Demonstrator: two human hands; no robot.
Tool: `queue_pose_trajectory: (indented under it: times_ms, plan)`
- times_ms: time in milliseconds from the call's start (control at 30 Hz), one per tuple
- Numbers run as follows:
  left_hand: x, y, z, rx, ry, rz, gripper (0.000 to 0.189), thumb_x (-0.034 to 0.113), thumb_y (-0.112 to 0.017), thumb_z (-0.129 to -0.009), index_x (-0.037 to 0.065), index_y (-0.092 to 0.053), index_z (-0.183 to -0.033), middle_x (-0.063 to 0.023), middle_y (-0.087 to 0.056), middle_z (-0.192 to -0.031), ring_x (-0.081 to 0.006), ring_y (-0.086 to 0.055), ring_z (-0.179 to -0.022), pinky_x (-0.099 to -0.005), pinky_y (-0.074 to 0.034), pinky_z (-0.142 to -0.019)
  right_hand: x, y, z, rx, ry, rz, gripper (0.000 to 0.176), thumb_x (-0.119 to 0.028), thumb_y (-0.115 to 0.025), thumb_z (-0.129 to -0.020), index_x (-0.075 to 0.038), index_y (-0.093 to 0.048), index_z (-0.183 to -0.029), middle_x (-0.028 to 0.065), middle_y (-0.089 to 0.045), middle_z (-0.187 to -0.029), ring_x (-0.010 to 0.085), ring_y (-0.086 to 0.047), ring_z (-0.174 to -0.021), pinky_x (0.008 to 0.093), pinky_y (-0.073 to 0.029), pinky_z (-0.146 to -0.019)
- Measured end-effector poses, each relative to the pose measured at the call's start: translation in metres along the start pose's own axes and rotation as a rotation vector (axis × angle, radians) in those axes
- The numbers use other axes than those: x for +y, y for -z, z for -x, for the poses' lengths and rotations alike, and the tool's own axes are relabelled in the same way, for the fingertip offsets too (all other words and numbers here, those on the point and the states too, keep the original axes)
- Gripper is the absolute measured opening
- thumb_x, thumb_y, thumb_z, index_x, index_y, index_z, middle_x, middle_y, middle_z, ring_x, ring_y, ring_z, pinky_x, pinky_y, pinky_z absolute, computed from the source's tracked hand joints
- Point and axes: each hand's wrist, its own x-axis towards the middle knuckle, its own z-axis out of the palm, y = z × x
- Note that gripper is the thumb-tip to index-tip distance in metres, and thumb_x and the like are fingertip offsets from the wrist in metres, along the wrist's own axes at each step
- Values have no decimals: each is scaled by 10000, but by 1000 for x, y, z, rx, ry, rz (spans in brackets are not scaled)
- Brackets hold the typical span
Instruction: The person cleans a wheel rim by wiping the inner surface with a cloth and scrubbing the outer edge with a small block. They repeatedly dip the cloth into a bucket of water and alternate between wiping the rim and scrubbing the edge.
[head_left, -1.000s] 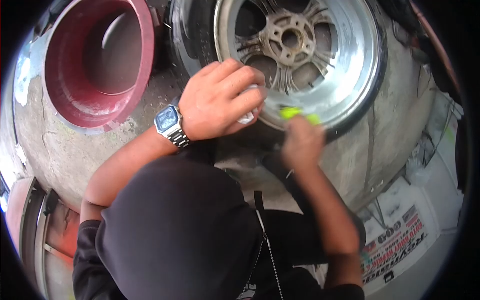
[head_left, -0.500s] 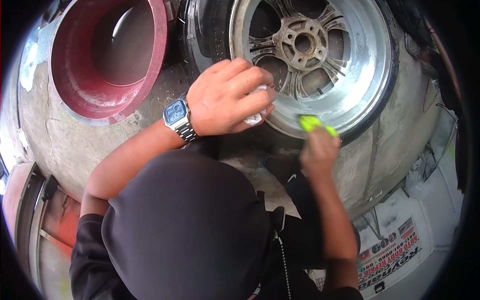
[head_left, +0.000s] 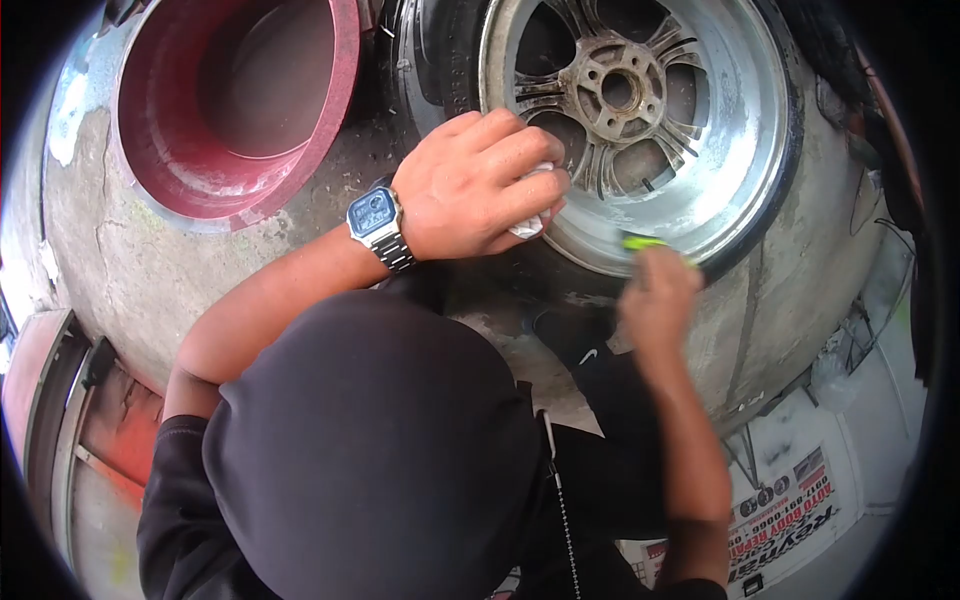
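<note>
My left hand [head_left: 480,190], with a metal-strapped watch [head_left: 374,216] on its wrist, is closed around a crumpled white cloth or paper [head_left: 527,228]. It is over the near left edge of a silver wheel rim [head_left: 570,245]; whether it touches the rim is hard to tell. My right hand [head_left: 660,300], blurred by motion, grips a bright yellow-green scrubbing sponge [head_left: 643,242] at the near inner edge of the same rim. The rim's spokes and hub [head_left: 620,92] look brownish and dirty, while the barrel is shiny and wet-looking on the right.
A red, drum-like wheel barrel [head_left: 240,205] lies to the left on the concrete floor [head_left: 110,250]. Between it and the silver rim is a black tire [head_left: 440,60]. A printed sign [head_left: 800,520] lies at lower right. My dark-covered head [head_left: 360,450] blocks the lower middle.
The rim and the red barrel have shifted slightly in view. My right hand and the sponge are a little farther right, still along the near edge; my left hand keeps its grip.
</note>
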Motion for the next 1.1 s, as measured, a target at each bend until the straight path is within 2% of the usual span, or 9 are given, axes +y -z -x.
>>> queue_pose_trajectory:
  times_ms: [100,267,433,567,667,833,967,1067,1100]
  plan:
    - [-3,0,-2,9,-10,-19,291,129,-830,-772,107,-660,-1007,-54,-670,-1051,-258,-633,-842,-378,-537,-694,-68,-11,-36,122,-128,-286,179,-10,-710,-796,-62,-640,-952,107,-669,-941,329,-647,-912,450,-448,-804]
    - [-6,0,-2,0,-12,-13,280,132,-828,-776,110,-660,-1000,-50,-669,-1051,-261,-632,-846,-379,-533,-699,29,12,-11,32,120,1,221,21,-648,-745,-49,-642,-955,106,-644,-911,330,-638,-902,469,-448,-838]
    - [-1,1,-4,-34,-3,-34,269,125,-820,-780,115,-668,-1001,-46,-668,-1055,-255,-630,-854,-375,-525,-695,-62,-11,-47,50,-37,-321,295,59,-635,-699,-37,-642,-979,117,-630,-942,344,-638,-942,490,-451,-856]
    - [-4,1,-4,-22,-11,4,291,127,-822,-767,120,-674,-1017,-39,-669,-1048,-251,-631,-852,-371,-520,-689,34,7,-1,29,176,-8,370,31,-658,-715,-46,-682,-1077,116,-671,-1015,336,-646,-974,477,-444,-883]
    - [-2,1,-8,-70,-2,-3,296,125,-830,-749,122,-681,-1004,-35,-671,-1038,-251,-638,-849,-370,-521,-696,35,15,-2,-75,78,-63,402,22,-660,-715,-47,-685,-1110,123,-681,-1073,341,-650,-1008,473,-441,-906]
    - [-5,4,-9,-106,-11,27,281,110,-831,-744,110,-694,-989,-46,-679,-1034,-260,-657,-866,-367,-528,-707,-67,-22,-38,108,-101,-478,233,24,-690,-774,-19,-670,-1002,127,-657,-1034,358,-657,-1005,515,-467,-956]
    - [-11,4,-8,-102,-41,100,275,83,-819,-741,102,-712,-993,-55,-690,-1016,-265,-669,-869,-369,-531,-706,49,8,4,-10,173,-52,311,11,-684,-718,-10,-694,-1028,122,-654,-977,323,-657,-983,516,-453,-975]
    - [-7,4,-11,-126,-23,92,282,81,-813,-738,97,-718,-1003,-59,-699,-1003,-267,-672,-867,-369,-535,-710,8,-2,-7,-123,-1,-217,258,42,-646,-771,16,-683,-1025,160,-663,-977,372,-650,-946,520,-474,-939]
    - [-9,6,-13,-131,-28,83,285,79,-811,-736,98,-720,-1006,-58,-700,-1004,-267,-673,-867,-368,-535,-710,-35,-16,-26,30,33,-371,292,38,-632,-726,22,-665,-1016,167,-638,-962,390,-634,-927,505,-489,-891]
